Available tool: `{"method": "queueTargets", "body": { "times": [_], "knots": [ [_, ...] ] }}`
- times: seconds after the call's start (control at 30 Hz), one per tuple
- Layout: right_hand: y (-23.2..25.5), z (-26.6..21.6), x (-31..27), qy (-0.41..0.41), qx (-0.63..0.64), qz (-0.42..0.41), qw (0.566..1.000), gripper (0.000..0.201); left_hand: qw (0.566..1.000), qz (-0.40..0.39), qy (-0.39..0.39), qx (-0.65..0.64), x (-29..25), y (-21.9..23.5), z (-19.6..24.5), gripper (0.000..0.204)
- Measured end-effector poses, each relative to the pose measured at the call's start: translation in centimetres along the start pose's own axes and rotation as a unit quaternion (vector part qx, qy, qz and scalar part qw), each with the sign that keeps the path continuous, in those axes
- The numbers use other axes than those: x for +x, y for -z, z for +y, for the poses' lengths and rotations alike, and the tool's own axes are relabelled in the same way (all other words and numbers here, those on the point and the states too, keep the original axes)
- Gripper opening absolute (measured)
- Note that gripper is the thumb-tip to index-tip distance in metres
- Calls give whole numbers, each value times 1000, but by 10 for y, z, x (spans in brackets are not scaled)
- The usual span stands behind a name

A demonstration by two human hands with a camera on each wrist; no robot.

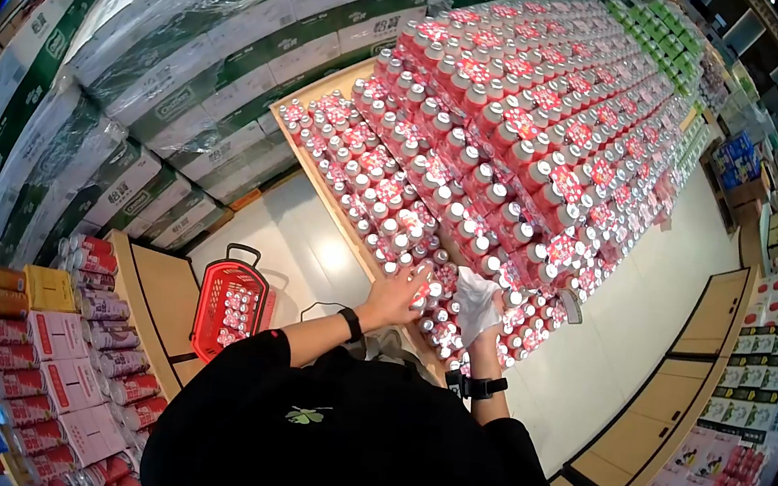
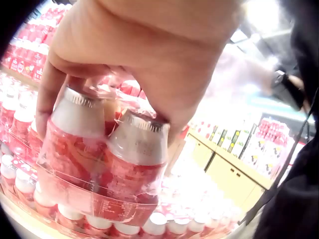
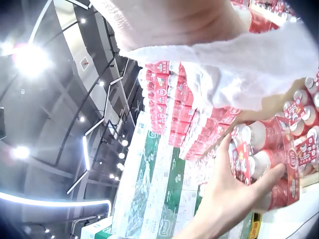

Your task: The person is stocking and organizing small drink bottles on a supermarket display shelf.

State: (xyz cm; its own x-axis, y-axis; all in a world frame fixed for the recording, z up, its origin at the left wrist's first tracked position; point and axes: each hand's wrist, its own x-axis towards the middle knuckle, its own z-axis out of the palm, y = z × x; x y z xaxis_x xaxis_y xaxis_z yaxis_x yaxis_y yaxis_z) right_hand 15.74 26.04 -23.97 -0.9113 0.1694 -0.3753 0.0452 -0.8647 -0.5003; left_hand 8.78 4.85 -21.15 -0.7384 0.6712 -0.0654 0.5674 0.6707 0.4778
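Observation:
My left hand (image 1: 393, 301) grips a shrink-wrapped pack of small red bottles with silver caps (image 2: 134, 169) from above, over the front part of the bottle display. In the right wrist view the left hand (image 3: 227, 199) has its thumb and fingers around the pack (image 3: 271, 164), which looks tilted. A white cloth (image 1: 476, 304) is held in my right hand (image 1: 486, 339), just right of the left hand and above the bottles. The right fingers are mostly hidden by the cloth (image 3: 239, 69).
Stepped rows of red bottle packs (image 1: 523, 123) rise ahead. A red basket (image 1: 225, 305) with packs inside stands on the floor at left. Wrapped white and green cartons (image 1: 171, 106) are stacked beyond it. Wooden cabinets (image 1: 653, 406) line the right; cans (image 1: 134, 388) fill the lower left.

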Motion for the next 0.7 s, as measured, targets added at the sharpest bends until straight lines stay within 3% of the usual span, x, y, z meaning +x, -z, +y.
{"method": "queueTargets", "body": {
  "times": [0.03, 0.1, 0.13, 0.17, 0.2, 0.23, 0.3, 0.33, 0.37, 0.43, 0.67, 0.7],
  "knots": [
    [-17, 6, -15, 15, -74, 14, 997, 62, 999, 12, 30, 24, 26, -11, -11, 97],
    [-29, 8, -25, 5, -52, -2, 999, 62, 998, 64, 22, 20, 45, -16, -14, 93],
    [-37, 10, -35, -33, -88, 23, 995, 61, 996, 82, -13, 43, 60, -15, -16, 90],
    [-20, 19, -35, -62, -45, 11, 997, 59, 992, 100, -48, 66, 72, -13, -15, 87],
    [-7, 27, -32, -78, -36, -26, 996, 59, 1000, 22, -5, 13, 72, -5, -9, 75],
    [7, 34, -31, -93, -27, -64, 993, 59, 1000, 14, -6, 11, 71, -8, -11, 75],
    [-2, 30, -26, -108, -59, -11, 992, 58, 978, 12, -184, 100, 75, -20, -21, 53],
    [-8, 29, -24, -120, -91, 39, 988, 58, 959, 54, -211, 179, 77, -46, -46, 33],
    [-13, 32, -21, -109, -108, 50, 987, 58, 952, 67, -223, 200, 78, -45, -50, 29],
    [-20, 33, -18, -96, -111, -2, 989, 59, 942, 79, -240, 222, 74, -44, -55, 30],
    [12, 49, 7, -106, -168, 21, 980, 58, 953, 11, -219, 211, 65, -40, -53, 38],
    [-2, 42, 0, -119, -175, 13, 977, 58, 953, 8, -217, 214, 63, -38, -50, 42]
  ]
}}
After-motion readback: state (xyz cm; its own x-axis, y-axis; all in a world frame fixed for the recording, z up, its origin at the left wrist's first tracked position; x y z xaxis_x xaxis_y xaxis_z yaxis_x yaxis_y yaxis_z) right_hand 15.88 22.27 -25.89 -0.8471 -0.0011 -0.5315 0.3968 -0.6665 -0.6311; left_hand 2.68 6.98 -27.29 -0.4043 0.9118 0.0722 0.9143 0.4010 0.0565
